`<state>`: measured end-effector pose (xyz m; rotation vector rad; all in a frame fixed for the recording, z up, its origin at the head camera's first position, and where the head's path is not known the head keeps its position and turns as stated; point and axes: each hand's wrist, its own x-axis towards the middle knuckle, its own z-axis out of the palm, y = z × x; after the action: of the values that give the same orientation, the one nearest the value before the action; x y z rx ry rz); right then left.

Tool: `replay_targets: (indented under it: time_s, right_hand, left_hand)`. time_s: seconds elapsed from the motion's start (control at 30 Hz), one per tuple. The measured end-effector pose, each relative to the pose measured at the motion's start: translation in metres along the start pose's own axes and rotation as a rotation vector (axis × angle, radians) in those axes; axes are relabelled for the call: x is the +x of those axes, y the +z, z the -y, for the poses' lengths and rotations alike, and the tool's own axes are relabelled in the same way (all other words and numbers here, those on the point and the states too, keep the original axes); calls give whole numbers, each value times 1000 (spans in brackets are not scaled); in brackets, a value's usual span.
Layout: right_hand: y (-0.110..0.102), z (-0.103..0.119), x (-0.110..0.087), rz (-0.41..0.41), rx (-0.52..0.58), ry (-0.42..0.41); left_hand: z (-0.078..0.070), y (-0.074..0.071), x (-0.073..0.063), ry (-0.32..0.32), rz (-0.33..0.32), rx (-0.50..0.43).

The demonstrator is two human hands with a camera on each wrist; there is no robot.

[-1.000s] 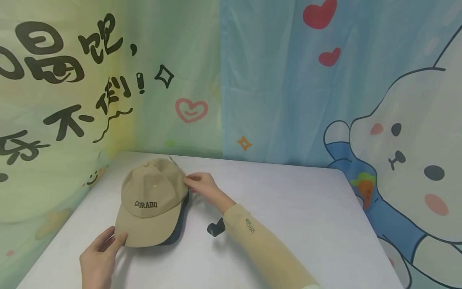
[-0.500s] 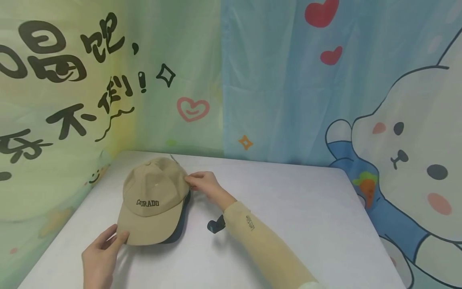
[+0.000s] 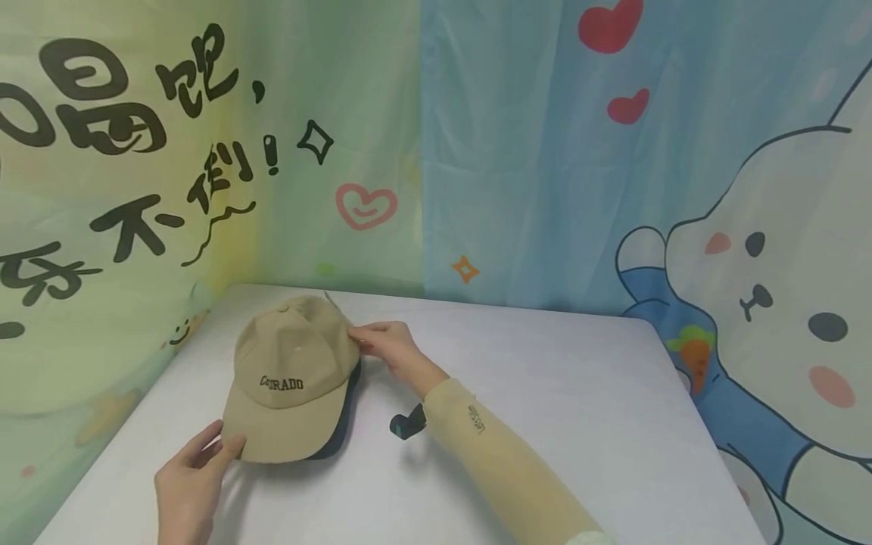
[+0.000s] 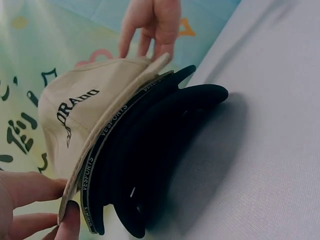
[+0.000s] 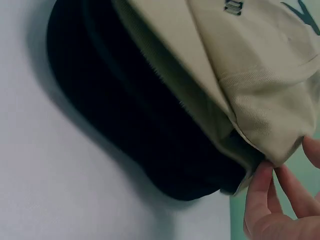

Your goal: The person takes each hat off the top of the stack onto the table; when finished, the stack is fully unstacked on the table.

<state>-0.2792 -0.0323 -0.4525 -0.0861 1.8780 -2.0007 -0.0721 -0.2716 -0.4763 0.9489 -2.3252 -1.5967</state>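
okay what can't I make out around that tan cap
Head view: most of the dark item, covered by the tan cap.
Head view: the small black object's right end, behind the yellow sleeve.
Right wrist view: part of the tan cap, cut by the top edge.

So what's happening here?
A person has a tan cap in both hands at a white table. The left hand pinches the brim, which points toward the person; the right hand pinches the crown's edge on the other side. A dark item, apparently another cap, shows beneath the tan one. Whether it touches the table isn't clear.
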Motion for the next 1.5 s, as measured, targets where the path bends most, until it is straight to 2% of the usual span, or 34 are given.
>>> replay_targets:
  time_s: [0.2,0.53,0.77,0.87,1.13,1.43,1.5]
  right_hand:
    - [5,5,-1,54,43,-11]
    - [2,6,-3,44,-27,-10]
    - [-1,9,-4,43,-36,-1]
    - [-2,13,-6,60,-51,-2]
    - [-3,23,-9,72,-40,-19]
    - [-10,38,-11,73,-46,-19]
    - [-12,41,-12,78,-39,-28]
  left_hand:
    - [-1,1,1,5,3,-12]
    - [-3,0,-1,24,-1,-21]
    - [-7,-2,-3,59,-33,-12]
    - [-11,-3,-4,68,-41,-34]
    - [-22,-4,-6,44,-51,-57]
    - [-33,-1,-7,78,-84,-89]
    - [-37,-1,-7,79,-88,-120]
